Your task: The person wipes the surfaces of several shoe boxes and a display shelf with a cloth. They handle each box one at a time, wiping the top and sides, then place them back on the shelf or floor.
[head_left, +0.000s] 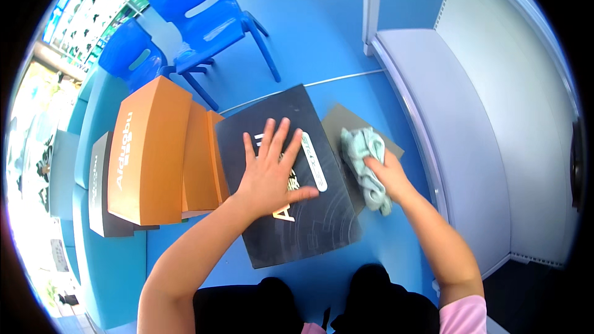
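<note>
My left hand [269, 176] lies flat, fingers spread, on the large face of a black cardboard box [320, 236] that bears printed writing. A crumpled pale green cloth [362, 148] is gripped in my right hand [392, 178], just off the box's right side. Under and behind the cloth shows a grey-brown flat surface [341, 120]; I cannot tell whether it is a separate box or a part of the black one. The box sits tilted in front of my knees.
Left of the black box stand orange boxes [158, 157] and a dark grey box [100, 185] by a teal bench [113, 269]. Blue plastic chairs [204, 18] stand beyond, on blue floor [315, 23]. A pale shelf unit [445, 83] curves along the right.
</note>
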A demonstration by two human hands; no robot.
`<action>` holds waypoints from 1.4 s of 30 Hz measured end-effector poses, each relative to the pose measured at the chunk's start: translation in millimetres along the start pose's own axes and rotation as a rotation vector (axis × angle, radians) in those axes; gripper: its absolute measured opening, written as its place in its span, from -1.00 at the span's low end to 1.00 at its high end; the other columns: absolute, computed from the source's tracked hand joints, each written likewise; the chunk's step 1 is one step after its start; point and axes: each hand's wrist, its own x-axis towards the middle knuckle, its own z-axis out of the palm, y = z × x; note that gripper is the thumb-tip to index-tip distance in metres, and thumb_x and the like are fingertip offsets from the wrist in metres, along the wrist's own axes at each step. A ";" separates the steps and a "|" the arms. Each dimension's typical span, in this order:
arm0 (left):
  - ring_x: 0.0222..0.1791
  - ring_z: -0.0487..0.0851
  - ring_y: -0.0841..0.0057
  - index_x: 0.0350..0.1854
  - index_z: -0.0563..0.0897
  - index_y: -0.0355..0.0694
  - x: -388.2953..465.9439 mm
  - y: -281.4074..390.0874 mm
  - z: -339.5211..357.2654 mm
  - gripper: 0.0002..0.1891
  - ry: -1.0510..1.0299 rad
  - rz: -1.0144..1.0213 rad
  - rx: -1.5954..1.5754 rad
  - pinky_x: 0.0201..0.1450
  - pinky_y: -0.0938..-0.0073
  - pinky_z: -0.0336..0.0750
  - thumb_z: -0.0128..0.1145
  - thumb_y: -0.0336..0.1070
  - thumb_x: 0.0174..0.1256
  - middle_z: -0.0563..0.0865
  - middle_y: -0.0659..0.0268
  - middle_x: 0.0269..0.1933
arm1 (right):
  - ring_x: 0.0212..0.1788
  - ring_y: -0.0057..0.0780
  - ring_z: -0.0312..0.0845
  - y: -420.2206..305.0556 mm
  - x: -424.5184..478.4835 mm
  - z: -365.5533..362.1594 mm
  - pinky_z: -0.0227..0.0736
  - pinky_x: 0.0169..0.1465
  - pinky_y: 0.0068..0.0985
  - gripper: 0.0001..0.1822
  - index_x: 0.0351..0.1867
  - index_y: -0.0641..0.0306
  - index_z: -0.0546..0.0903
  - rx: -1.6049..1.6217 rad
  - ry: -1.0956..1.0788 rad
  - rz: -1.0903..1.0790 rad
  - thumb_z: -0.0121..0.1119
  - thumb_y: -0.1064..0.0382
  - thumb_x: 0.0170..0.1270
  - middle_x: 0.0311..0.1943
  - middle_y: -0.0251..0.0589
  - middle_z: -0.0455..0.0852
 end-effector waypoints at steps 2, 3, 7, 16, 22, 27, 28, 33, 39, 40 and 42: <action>0.61 -0.11 -0.08 0.57 0.13 -0.22 -24.2 -13.1 -19.8 0.09 0.040 -0.056 -0.157 0.49 -0.41 -0.14 0.29 0.37 0.13 0.05 -0.04 0.58 | 0.02 -0.39 0.60 -12.9 -12.4 -1.4 0.46 0.13 -0.41 -0.57 0.18 0.37 0.54 -0.005 -0.048 0.051 0.09 0.23 0.32 -0.02 -0.16 0.71; 0.60 -0.08 -0.06 0.56 0.13 -0.19 -41.9 -23.0 -23.2 0.06 0.165 -0.214 -0.363 0.49 -0.38 -0.09 0.34 0.29 0.14 0.09 -0.05 0.56 | 0.03 -0.39 0.60 -13.3 -20.4 -4.2 0.46 0.13 -0.41 -0.58 0.18 0.37 0.54 -0.015 -0.021 0.043 0.09 0.24 0.33 -0.02 -0.16 0.71; 0.56 0.06 -0.02 0.56 0.05 -0.18 -140.3 -60.5 -7.0 0.08 0.156 -1.051 -1.120 0.46 -0.32 0.05 0.40 0.21 0.14 0.16 -0.17 0.50 | 0.04 -0.38 0.60 -0.2 -44.4 0.1 0.46 0.15 -0.41 -0.59 0.18 0.38 0.53 0.064 0.045 0.037 0.10 0.24 0.36 0.01 -0.15 0.71; 0.54 0.02 -0.24 0.59 -0.47 0.14 -211.6 -23.8 48.2 0.35 -0.573 -0.830 -2.278 0.39 -0.60 -0.05 0.45 0.21 0.10 -0.15 -0.10 0.59 | 0.16 -0.01 0.51 4.0 -61.4 53.6 0.36 0.26 -0.28 -0.53 0.23 0.38 0.46 -0.138 0.130 -0.085 0.09 0.26 0.32 0.09 0.09 0.57; 0.56 0.00 -0.15 0.59 -0.41 0.18 -176.1 -24.5 53.7 0.24 -0.085 -1.279 -2.242 0.40 -0.61 -0.07 0.44 -0.23 0.20 -0.20 0.00 0.59 | 0.21 -0.01 0.44 7.1 -72.2 62.5 0.30 0.30 -0.27 -0.48 0.30 0.40 0.38 -0.184 0.107 -0.140 0.08 0.30 0.32 0.14 0.13 0.51; 0.46 0.30 0.14 0.51 0.06 -0.25 -174.0 -21.1 62.4 -0.11 0.292 -1.167 -2.285 0.49 -0.16 0.16 0.38 -0.27 0.27 0.31 0.03 0.44 | 0.18 -0.05 0.49 5.1 -80.1 70.1 0.34 0.28 -0.28 -0.47 0.32 0.40 0.37 -0.187 0.107 -0.111 0.12 0.35 0.33 0.13 0.10 0.53; 0.44 0.33 0.17 0.48 0.12 -0.29 -173.6 -18.8 61.6 -0.17 0.323 -1.133 -2.268 0.49 -0.11 0.17 0.37 -0.25 0.29 0.37 0.04 0.40 | 0.19 -0.05 0.49 4.6 -81.7 69.4 0.34 0.29 -0.28 -0.47 0.32 0.40 0.37 -0.177 0.105 -0.100 0.12 0.34 0.34 0.13 0.10 0.53; 0.42 0.36 0.18 0.44 0.25 -0.24 -174.4 -28.1 86.2 -0.27 0.428 -0.946 -2.149 0.50 -0.10 0.15 0.32 -0.11 0.33 0.45 0.14 0.38 | 0.22 0.00 0.46 12.0 -85.2 73.1 0.30 0.32 -0.27 -0.48 0.32 0.38 0.39 -0.169 0.081 -0.078 0.12 0.29 0.35 0.18 0.13 0.50; 0.50 0.23 0.17 0.49 0.25 -0.10 -152.4 7.3 59.4 -0.19 0.136 -1.036 -2.235 0.48 -0.14 0.14 0.27 0.05 0.23 0.35 0.20 0.47 | 0.20 -0.03 0.50 3.0 -86.9 72.8 0.34 0.29 -0.27 -0.49 0.30 0.39 0.40 -0.194 0.021 -0.003 0.12 0.30 0.34 0.13 0.08 0.55; 0.49 0.24 0.15 0.50 0.20 -0.04 -155.6 3.0 65.2 -0.17 0.190 -0.994 -2.300 0.48 -0.19 0.10 0.27 0.00 0.21 0.35 0.19 0.47 | 0.19 -0.06 0.52 3.9 -84.3 68.3 0.37 0.27 -0.27 -0.50 0.29 0.39 0.40 -0.103 -0.013 0.058 0.13 0.30 0.34 0.11 0.05 0.58; 0.47 0.26 0.11 0.54 0.08 0.07 -153.5 -15.2 66.1 -0.11 0.312 -0.885 -2.409 0.47 -0.27 0.02 0.26 -0.10 0.16 0.33 0.17 0.46 | 0.17 -0.12 0.55 2.4 -72.6 61.0 0.42 0.24 -0.28 -0.52 0.27 0.38 0.42 0.216 -0.047 0.197 0.13 0.30 0.34 0.07 -0.01 0.62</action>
